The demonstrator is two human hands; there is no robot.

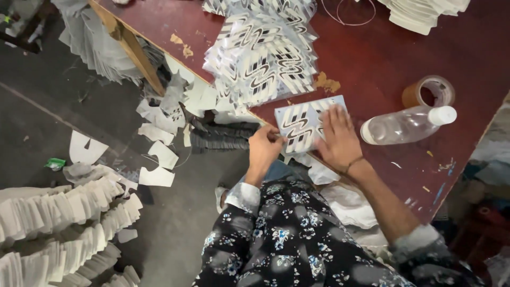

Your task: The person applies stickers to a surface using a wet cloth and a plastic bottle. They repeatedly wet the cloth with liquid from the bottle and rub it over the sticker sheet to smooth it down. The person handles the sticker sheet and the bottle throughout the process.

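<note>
A fanned pile of patterned sheets (pixel 263 56) already lies on the red table (pixel 372 64); how many remain cannot be told. One patterned sheet (pixel 300 125) sits at the table's near edge. Your right hand (pixel 339 139) presses flat on it, fingers spread. Your left hand (pixel 264 149) pinches its left edge.

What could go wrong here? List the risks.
The patterned sheet overhangs the table edge; pressed only by the right hand, it might slip as the left hand works its corner. The plastic bottle lies on its side and could roll. Cut pieces on the floor might cause slipping.
</note>
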